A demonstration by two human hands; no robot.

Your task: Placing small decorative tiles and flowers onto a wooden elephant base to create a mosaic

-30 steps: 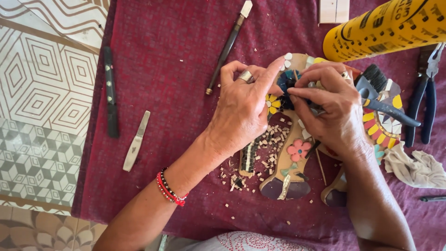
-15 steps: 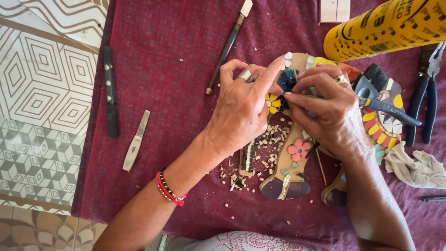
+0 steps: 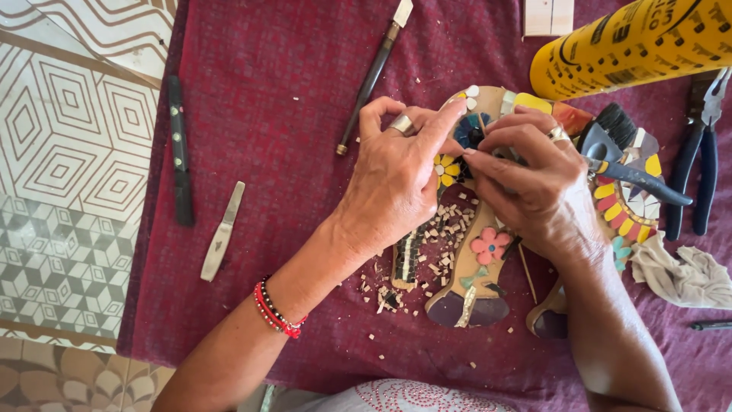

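Nearest the viewer, below both hands, loose chips (image 3: 427, 267) lie scattered on the red cloth (image 3: 290, 114) and on the mosaic (image 3: 473, 282), a wooden shape set with coloured tiles and two flowers, one pink, one yellow. Over its upper part the left hand (image 3: 396, 191) has its forefinger stretched to the dark blue patch (image 3: 467, 131) and the other fingers curled; the right hand (image 3: 534, 191) pinches close at the same spot, fingers nearly shut, though whether a chip sits between them I cannot tell. A slip could come from the crowding: two hands on one small spot may nudge set tiles, and a wrist dragged back could sweep the chips off the desk. Just right of the right hand lies one brush (image 3: 618, 145), beyond it one pair of pliers (image 3: 698, 175) and one crumpled rag (image 3: 679, 275). Left of the left hand lie one metal file (image 3: 223, 230) and one black tool (image 3: 180, 156). Farthest up sit one glass cutter (image 3: 374, 76) and one yellow tube (image 3: 633, 46).
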